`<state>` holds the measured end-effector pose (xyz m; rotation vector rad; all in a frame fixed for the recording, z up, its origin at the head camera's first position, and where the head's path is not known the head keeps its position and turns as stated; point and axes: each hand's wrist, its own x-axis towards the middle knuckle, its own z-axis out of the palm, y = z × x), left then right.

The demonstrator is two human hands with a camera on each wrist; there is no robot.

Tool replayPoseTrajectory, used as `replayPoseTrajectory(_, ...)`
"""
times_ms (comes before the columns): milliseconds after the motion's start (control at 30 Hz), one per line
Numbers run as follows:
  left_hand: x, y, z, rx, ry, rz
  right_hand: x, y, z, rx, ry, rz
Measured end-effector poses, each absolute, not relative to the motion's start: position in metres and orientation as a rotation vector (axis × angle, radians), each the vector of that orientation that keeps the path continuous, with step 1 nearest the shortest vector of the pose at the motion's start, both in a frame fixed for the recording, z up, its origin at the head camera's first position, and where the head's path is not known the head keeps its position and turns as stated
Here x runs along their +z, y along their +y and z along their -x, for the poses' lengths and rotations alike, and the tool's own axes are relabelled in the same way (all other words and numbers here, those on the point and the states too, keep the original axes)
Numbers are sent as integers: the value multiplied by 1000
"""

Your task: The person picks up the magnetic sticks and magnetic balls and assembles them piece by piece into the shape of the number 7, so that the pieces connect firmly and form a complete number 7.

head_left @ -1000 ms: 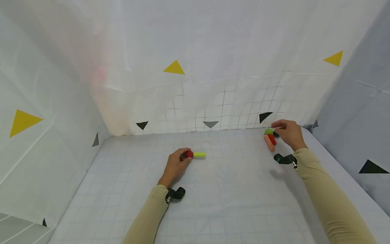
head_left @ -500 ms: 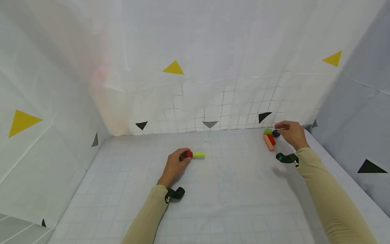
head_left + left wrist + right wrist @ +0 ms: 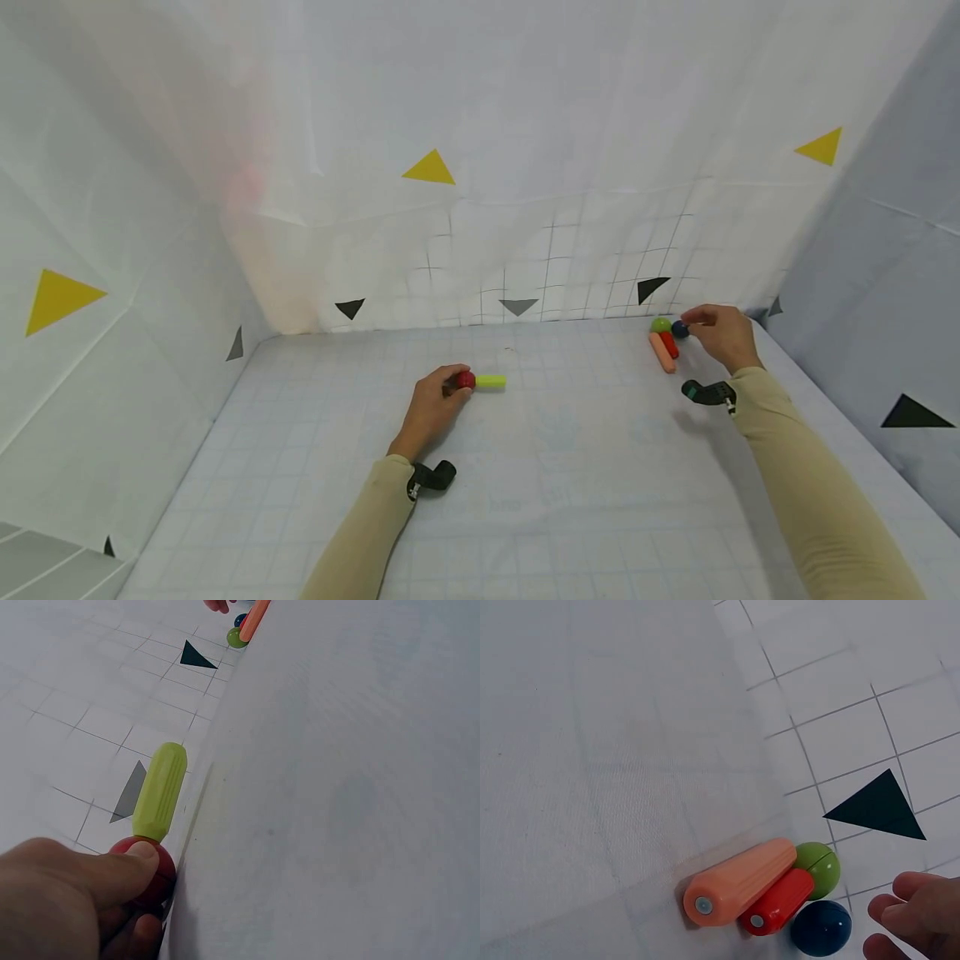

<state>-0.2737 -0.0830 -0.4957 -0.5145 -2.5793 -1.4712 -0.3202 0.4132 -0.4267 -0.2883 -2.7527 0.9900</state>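
Note:
My left hand (image 3: 433,410) pinches a red ball (image 3: 467,380) between thumb and fingers. A ribbed yellow-green rod (image 3: 160,791) extends from that ball, touching it end-on. At the far right of the table, my right hand (image 3: 724,337) hovers beside a dark blue ball (image 3: 822,928); in the right wrist view a small gap separates its loosely bent fingers from the ball, and they hold nothing. Close to the blue ball lie a green ball (image 3: 819,870), a short red rod (image 3: 778,901) and a longer orange rod (image 3: 742,881). Both rods show a round metal disc at one end.
The white gridded table (image 3: 555,467) meets a white back wall (image 3: 570,167) just behind the cluster of balls and rods. A side wall (image 3: 892,275) rises to the right of my right hand. Black, grey and yellow triangles mark the walls.
My right hand has drawn slightly right and down, away from the green ball, uncovering the dark blue ball. My left hand, the red ball and the yellow-green rod have stayed put.

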Motion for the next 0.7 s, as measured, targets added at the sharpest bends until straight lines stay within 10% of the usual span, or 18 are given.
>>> replayPoseTrajectory(700,-496,-83,273,-1483,-2579,505,-441,417,325,950,-2867,108)
